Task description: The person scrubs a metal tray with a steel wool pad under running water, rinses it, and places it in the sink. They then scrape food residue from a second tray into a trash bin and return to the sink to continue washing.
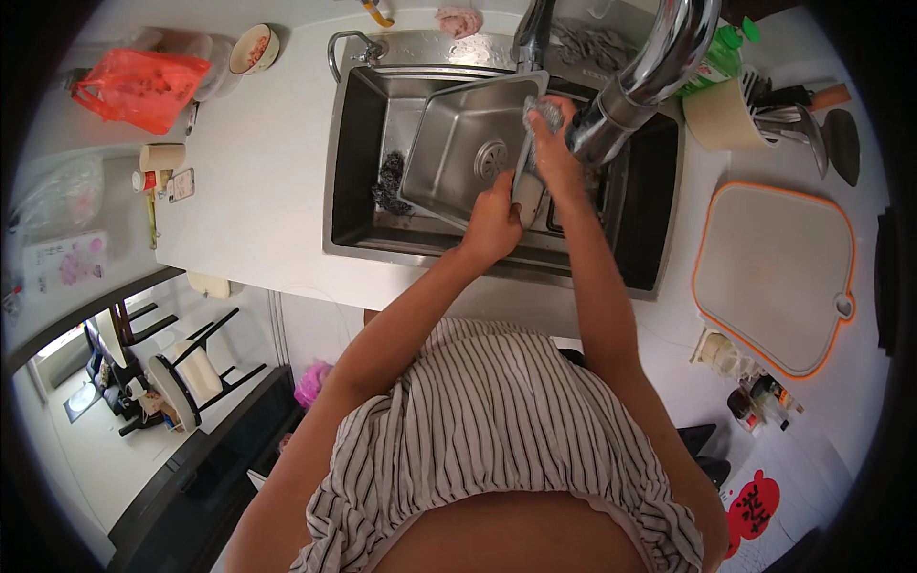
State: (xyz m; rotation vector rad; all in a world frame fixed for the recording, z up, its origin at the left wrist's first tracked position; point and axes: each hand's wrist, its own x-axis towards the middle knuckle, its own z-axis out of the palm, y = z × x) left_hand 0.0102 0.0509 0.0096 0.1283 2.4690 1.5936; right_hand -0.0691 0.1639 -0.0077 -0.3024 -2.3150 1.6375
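Observation:
My left hand [494, 223] grips the near end of a long, flat item tilted over the stainless steel sink [362, 248]; its kind is hard to tell, perhaps a metal blade. Against its far part my right hand [557, 147] presses a silvery mesh scrubber [546, 114]. Beside both hands a rectangular stainless steel basin [458, 136] with a round drain strainer [491, 159] leans inside the sink. A dark scouring pad [392, 183] lies left of the basin. The chrome faucet [623, 107] partly covers the area right of my right hand.
Left on the counter are a red plastic bag [143, 89] and a bowl of food [254, 50]. At right stand a utensil holder [723, 114], a green bottle [720, 61] and an orange-edged cutting board [774, 272]. A pink cloth [459, 22] lies behind the sink.

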